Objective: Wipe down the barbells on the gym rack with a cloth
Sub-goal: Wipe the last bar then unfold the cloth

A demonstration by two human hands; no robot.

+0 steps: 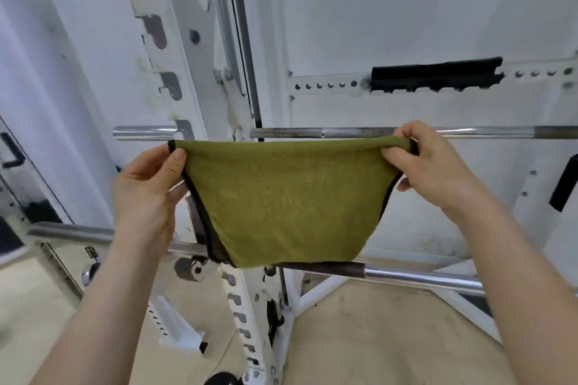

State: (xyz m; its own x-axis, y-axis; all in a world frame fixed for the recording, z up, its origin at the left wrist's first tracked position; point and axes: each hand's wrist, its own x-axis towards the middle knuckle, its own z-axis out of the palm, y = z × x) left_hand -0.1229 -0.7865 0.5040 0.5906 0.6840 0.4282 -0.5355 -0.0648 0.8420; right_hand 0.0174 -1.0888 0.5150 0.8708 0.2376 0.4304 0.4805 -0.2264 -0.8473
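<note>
Thumb (176,162) and curled fingers of the left hand (147,194) pinch the upper left corner of an olive-green terry cloth with black edging (281,197), while the bent fingers (395,153) of the right hand (434,166) clamp its upper right corner. The 2 hands hold the top hem pulled taut between them. The cloth hangs in the air in a rounded sag below that hem, its lower part doubled so that a darker layer shows at the bottom left. Both bare forearms reach up from the lower corners of the view. Just behind the hem runs the upper chrome steel barbell (344,132), level across the view, with the right hand's knuckles overlapping it; whether cloth and bar touch cannot be told. The cloth's lower edge hangs in front of the lower chrome barbell with a dark middle section (422,277), which slants across the white-painted steel gym rack with slotted uprights (187,25). Higher on the right, a black pad (434,73) covers part of a white perforated crossbar (322,84). Beige flooring (391,337) lies underneath.
</note>
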